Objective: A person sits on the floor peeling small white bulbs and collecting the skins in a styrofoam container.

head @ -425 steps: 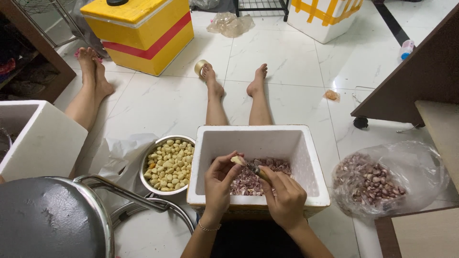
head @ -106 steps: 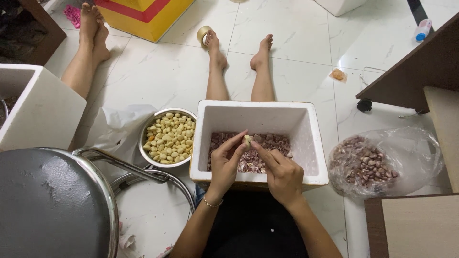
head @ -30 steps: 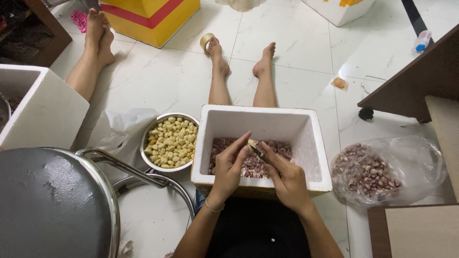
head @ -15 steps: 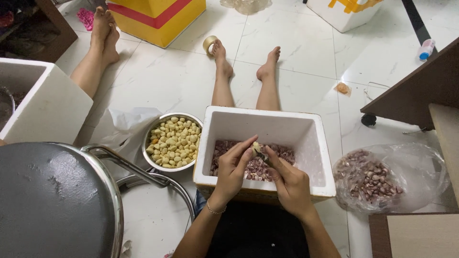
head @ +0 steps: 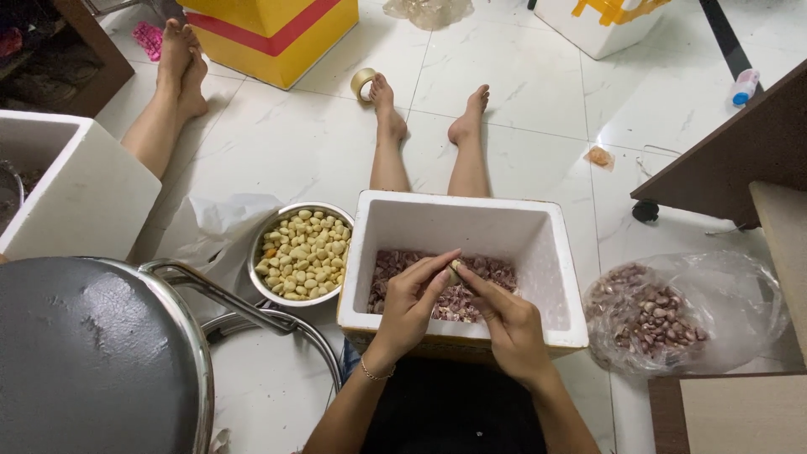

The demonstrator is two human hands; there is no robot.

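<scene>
Over the white foam box [head: 551, 252] of purplish skins, left hand [head: 409, 304] and right hand [head: 508, 321] pinch one small pale clove [head: 455, 271] between closed fingers, peeling it, so next comes, I think, stripping the last skin carefully.

Setting: room of a home or small home business, work done seated on the floor. Evidence: glossy white marble-look floor tiles [head: 538, 126]; bare legs stretched out; white foam box [head: 538, 244] of purplish skins; steel bowl [head: 304, 254] of peeled yellow cloves; plastic bag [head: 681, 315] of unpeeled ones; dark wooden furniture [head: 740, 151]; chrome-framed stool [head: 92, 353]; yellow and red carton [head: 277, 29]; tape roll [head: 363, 82]
</scene>
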